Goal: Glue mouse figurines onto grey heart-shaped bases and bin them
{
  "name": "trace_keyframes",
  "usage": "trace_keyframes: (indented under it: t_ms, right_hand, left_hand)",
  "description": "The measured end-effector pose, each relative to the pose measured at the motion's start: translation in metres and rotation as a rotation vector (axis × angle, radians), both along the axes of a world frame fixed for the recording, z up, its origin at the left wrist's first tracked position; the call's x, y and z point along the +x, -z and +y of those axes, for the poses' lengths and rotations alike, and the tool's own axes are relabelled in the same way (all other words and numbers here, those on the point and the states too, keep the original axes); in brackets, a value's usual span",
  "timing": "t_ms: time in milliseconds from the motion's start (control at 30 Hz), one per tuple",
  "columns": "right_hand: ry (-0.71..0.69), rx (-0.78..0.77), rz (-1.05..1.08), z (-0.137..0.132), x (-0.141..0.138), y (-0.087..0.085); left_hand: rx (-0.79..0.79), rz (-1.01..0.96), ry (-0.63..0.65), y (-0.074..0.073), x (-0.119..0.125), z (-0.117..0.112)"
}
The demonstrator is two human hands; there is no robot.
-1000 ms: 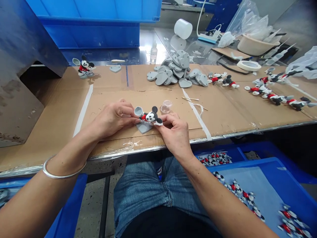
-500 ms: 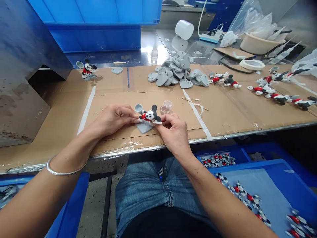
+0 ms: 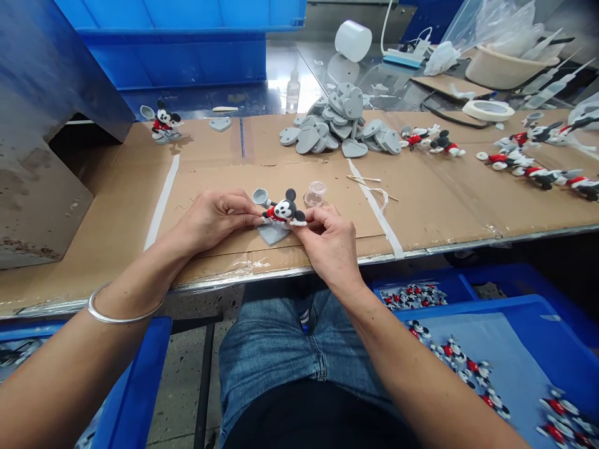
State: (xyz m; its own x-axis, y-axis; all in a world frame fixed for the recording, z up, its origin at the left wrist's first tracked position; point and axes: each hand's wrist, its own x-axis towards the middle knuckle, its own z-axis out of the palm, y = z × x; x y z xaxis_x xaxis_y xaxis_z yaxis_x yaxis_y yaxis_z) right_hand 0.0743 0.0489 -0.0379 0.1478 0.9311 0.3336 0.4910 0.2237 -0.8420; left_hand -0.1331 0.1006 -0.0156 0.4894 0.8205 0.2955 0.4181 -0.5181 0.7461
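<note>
A small mouse figurine (image 3: 283, 209) with black ears and a red top is on a grey heart-shaped base (image 3: 273, 234) at the bench's front edge. From its left side, my left hand (image 3: 223, 218) pinches the figurine low down, near the base. My right hand (image 3: 331, 240) grips it from the other side, thumb and forefinger closed at its white hand. A grey cup-like part (image 3: 260, 197) sticks up on the figurine's left. Behind my right fingers stands a small clear pot (image 3: 315, 193). My fingertips hide where figurine and base meet.
A heap of grey heart bases (image 3: 327, 128) lies behind, with more figurines (image 3: 538, 168) to the right. Cotton swabs (image 3: 369, 181) rest on white tape. A finished-looking figurine (image 3: 162, 123) stands back left. Blue trays (image 3: 528, 312) sit below the bench edge.
The camera view has shifted slightly, so the bench items appear a little higher. Both hands keep their hold on the figurine, with hardly any movement.
</note>
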Motion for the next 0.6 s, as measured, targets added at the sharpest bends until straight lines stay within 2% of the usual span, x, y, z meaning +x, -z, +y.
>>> trace_keyframes:
  t_ms: [167,600]
  right_hand:
    - [-0.024,0.009,0.025,-0.0007,0.0009,0.0005]
    - [-0.108,0.017,-0.052,-0.0003,0.0029,-0.0018]
  left_hand:
    - [-0.019,0.041,0.024,-0.0003,-0.0004,0.0009]
    - [0.103,0.129,0.033,-0.0028,-0.0021,-0.0022]
